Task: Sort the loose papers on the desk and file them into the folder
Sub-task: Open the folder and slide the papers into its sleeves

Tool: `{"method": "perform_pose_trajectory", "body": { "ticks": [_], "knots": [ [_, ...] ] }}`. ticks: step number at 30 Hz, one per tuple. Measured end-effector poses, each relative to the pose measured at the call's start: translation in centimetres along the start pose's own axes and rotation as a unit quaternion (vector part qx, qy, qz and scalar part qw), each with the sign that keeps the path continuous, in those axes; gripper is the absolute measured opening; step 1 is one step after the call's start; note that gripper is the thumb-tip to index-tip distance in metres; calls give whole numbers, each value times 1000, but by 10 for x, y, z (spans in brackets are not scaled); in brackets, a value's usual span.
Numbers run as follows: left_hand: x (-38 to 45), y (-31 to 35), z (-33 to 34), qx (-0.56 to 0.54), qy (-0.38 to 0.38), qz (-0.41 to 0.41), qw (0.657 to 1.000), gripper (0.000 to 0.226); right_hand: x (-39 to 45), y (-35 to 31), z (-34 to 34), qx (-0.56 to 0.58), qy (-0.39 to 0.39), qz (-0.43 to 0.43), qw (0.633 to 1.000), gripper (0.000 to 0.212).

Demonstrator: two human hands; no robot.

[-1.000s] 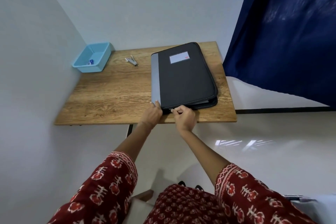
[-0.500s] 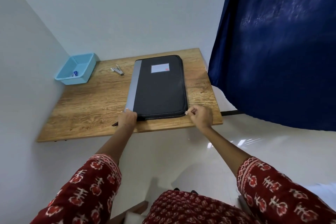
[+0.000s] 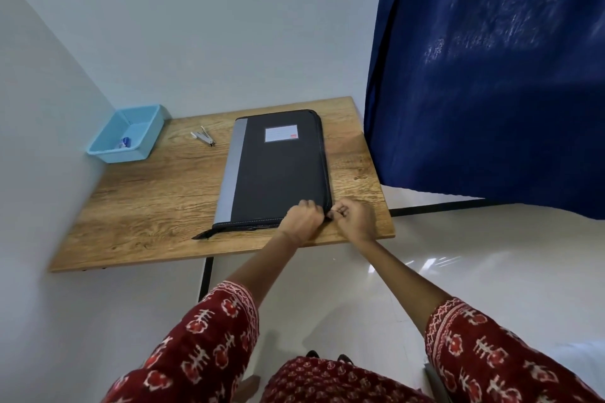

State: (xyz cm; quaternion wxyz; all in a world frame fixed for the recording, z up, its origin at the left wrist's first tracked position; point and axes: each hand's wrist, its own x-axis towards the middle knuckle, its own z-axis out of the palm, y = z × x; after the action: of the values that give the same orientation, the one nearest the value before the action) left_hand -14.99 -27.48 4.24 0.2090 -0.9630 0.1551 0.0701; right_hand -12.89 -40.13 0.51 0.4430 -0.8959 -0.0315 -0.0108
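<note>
A black zip folder (image 3: 278,173) with a grey spine strip and a white label lies closed on the wooden desk (image 3: 147,206). Both hands meet at its near right corner. My left hand (image 3: 302,221) grips that corner with curled fingers. My right hand (image 3: 352,217) pinches the zipper pull just off the corner. The zipper's loose tail sticks out at the near left corner. No loose papers show on the desk.
A light blue tray (image 3: 127,132) with a small item inside stands at the desk's far left corner by the wall. A small metal tool (image 3: 203,138) lies beside it. A dark blue curtain (image 3: 491,75) hangs to the right of the desk.
The zipper along the folder's near edge has been pulled to the near right corner. My left hand has slid from the near left corner to the near right corner, beside my right hand.
</note>
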Motion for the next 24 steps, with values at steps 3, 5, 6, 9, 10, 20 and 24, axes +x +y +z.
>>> {"method": "perform_pose_trajectory", "body": {
  "ticks": [3,5,6,9,10,20,24],
  "knots": [
    [-6,-6,1,-2,3,12,1000,26,7,3,1,9,11,20,1000,6],
    [-17,-14,1,17,34,46,998,23,12,1,2,10,4,17,1000,5],
    [-23,-21,3,19,32,58,998,30,14,-2,6,9,-2,11,1000,4],
    [-41,-46,21,-35,40,83,995,34,16,-12,15,19,-16,1,1000,4],
    [-51,-54,25,-37,51,98,993,23,18,-14,18,28,-12,5,1000,4],
    [-123,-130,63,-174,31,82,981,31,37,-26,42,-1,-79,-32,996,13],
    [-82,-108,37,-181,49,11,982,56,40,-29,38,-10,-111,-59,992,15]
  ]
}}
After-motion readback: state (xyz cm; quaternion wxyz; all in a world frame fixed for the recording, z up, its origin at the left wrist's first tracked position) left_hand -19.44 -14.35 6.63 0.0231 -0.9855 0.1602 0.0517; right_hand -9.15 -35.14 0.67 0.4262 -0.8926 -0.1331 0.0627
